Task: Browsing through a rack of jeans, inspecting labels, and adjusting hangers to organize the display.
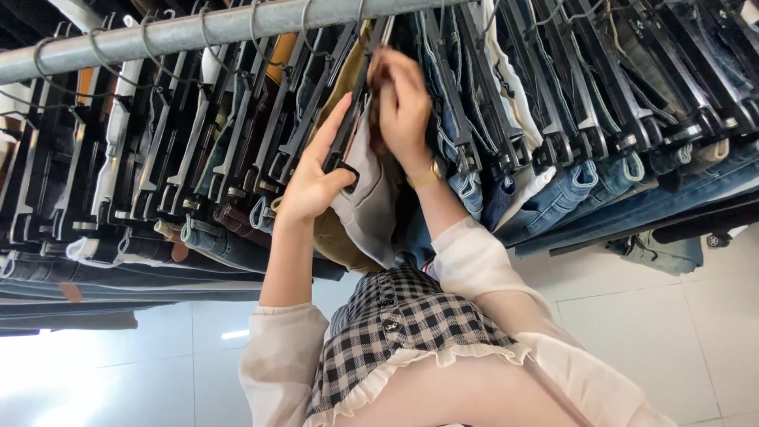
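My left hand [313, 178] grips the lower end of a black clip hanger [345, 142] that hangs from the grey metal rail [198, 30]. A light grey pair of trousers [371, 202] hangs from that hanger, with a tan garment [336, 237] behind it. My right hand [402, 103] reaches up into the clothes just right of the hanger, its fingers curled on the top of the grey trousers. A gold watch [427, 174] sits on my right wrist. Both arms wear sheer cream sleeves.
The rail is packed with black hangers holding denim jeans, dark ones on the left [158, 245] and blue ones on the right [569, 198]. Pale tiled floor [648, 332] lies below. My checked top [403, 324] fills the lower middle.
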